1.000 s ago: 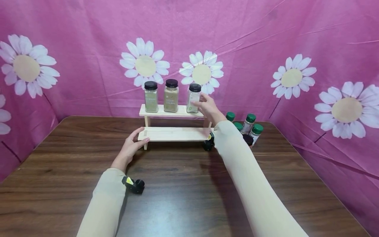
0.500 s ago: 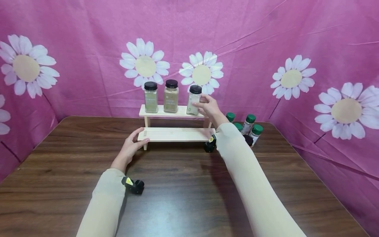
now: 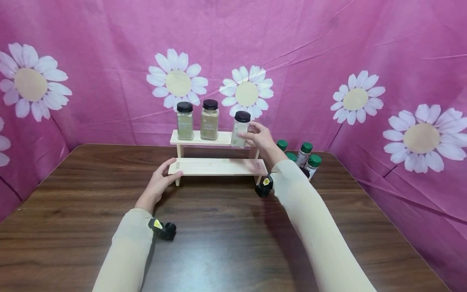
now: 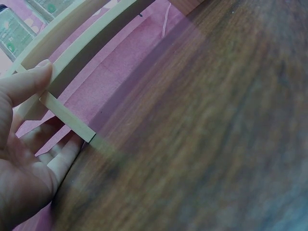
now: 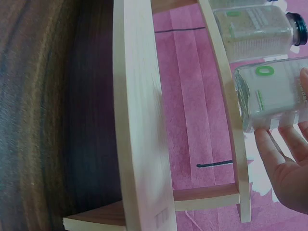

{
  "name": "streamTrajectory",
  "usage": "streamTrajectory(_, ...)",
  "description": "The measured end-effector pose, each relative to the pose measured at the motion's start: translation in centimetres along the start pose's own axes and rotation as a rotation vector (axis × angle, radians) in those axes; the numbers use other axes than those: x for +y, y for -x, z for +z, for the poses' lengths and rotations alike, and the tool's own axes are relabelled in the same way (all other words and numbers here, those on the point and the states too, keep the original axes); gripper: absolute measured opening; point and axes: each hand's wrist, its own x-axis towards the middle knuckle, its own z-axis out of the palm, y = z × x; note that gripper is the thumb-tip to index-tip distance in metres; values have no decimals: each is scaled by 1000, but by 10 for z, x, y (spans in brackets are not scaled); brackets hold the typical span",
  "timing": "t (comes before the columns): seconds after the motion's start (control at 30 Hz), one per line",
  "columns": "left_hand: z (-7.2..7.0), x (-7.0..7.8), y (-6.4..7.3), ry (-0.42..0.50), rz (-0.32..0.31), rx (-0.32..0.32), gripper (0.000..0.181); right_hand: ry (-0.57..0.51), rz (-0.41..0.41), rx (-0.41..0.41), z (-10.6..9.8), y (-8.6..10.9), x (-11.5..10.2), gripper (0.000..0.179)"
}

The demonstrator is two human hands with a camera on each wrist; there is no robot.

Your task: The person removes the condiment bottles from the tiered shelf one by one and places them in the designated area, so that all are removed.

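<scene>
While the right hand (image 3: 260, 138) held a pale jar (image 3: 238, 133) with a black lid at the right end of the rack (image 3: 217, 167), the left hand (image 3: 159, 182) gripped the left end of the lower shelf. In the head view the jar lay just left of the right hand, its long axis close to upright, the lid leaning a little to the right, and its base at the front edge of the upper shelf. Two more jars, one with green contents (image 3: 185, 123) and one with brownish contents (image 3: 209, 121), stood upright on that shelf, well apart from the left hand. Beyond the right forearm stood green-capped bottles (image 3: 304, 154). From the left wrist, the thumb pressed the shelf's end and the other fingers reached behind the rack's leg (image 4: 70, 118); the held jar could not be made out there. From the right wrist, the thumb and fingers pinched the jar from opposite sides, its base toward the upper shelf and just beside that edge, though whether they touched could not be told. The right hand was clearly the nearer one to the jar.
</scene>
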Motion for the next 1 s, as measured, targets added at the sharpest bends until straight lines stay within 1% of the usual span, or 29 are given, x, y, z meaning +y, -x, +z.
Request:
streamTrajectory(0.13, -1, 0, 0, -4, -3, -3, 63, -3, 0, -7, -3, 8, 1, 54)
streamTrajectory(0.27, -2, 0, 1, -13, -5, -2, 63, -14, -9, -33, -4, 15, 1, 53)
streamTrajectory(0.57, -1, 0, 0, -13, -2, -9, 63, -29, -45, -129, -8, 38, 4, 50)
streamTrajectory(0.73, -1, 0, 0, -11, -1, -7, 62, -33, -53, -159, -10, 51, 7, 52)
streamTrajectory(1.0, 0, 0, 1, -5, 4, -11, 62, -18, -78, -210, -23, 73, 16, 52)
